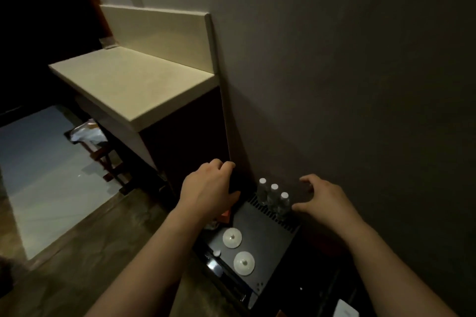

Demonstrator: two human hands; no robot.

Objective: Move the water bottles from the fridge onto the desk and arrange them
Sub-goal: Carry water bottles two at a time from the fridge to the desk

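Note:
Three clear water bottles with white caps stand in a row on the black top of a low fridge unit, close to the wall. My right hand hovers just right of the row with its fingers spread and bent, the thumb tip next to the nearest bottle. My left hand is left of the bottles, fingers and thumb curved toward a dark area; whether it holds anything is too dark to tell. The cream desk top lies up and to the left.
Two round white lids lie on the black top near its front. Something small and orange shows under my left wrist. The wall runs along the right. A rack with plastic wrapping stands under the desk.

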